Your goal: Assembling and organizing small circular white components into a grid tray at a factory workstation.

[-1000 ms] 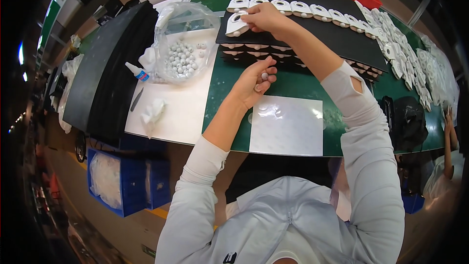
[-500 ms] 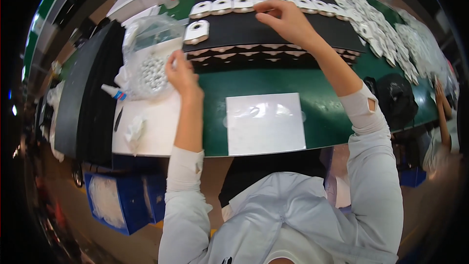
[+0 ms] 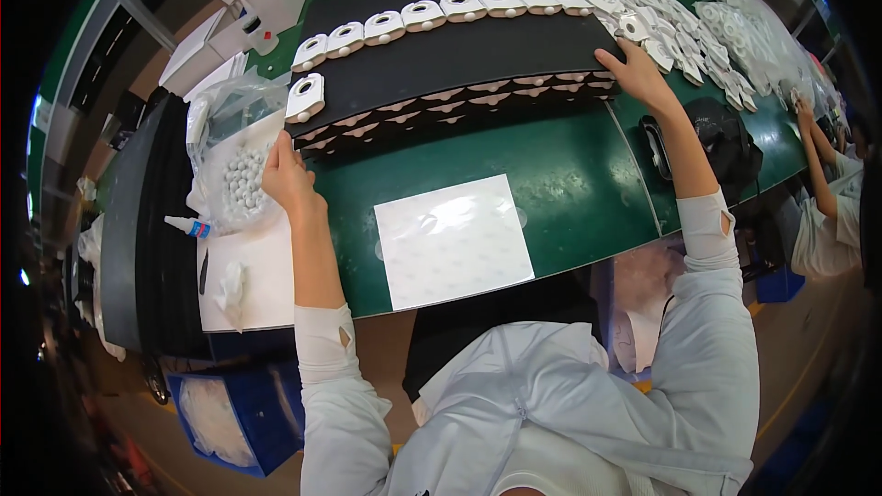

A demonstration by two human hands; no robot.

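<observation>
My left hand (image 3: 290,176) is closed, fingertips together, beside the front left corner of a black board (image 3: 459,50). Whatever it may hold is too small or hidden to make out. Just left of it lies a clear bag of small white balls (image 3: 244,179). My right hand (image 3: 640,75) is at the board's right end with thumb and fingers apart, close to a heap of white plastic parts (image 3: 680,32). On the board stands a row of white rounded parts (image 3: 423,15), each with a dark hole and a ball at its front. One more such part (image 3: 306,97) sits at the front left.
Black boards with white parts between them are stacked beneath. A white sheet (image 3: 455,241) lies on the green table (image 3: 588,184). At left are a small glue bottle (image 3: 187,226), a crumpled tissue (image 3: 232,294) and a black stack (image 3: 138,230). A black bag (image 3: 721,142) lies at right.
My right hand has moved from above the row to the board's right end. My left hand stays near the bag and the board's corner. The view has turned and shifted to the right.
</observation>
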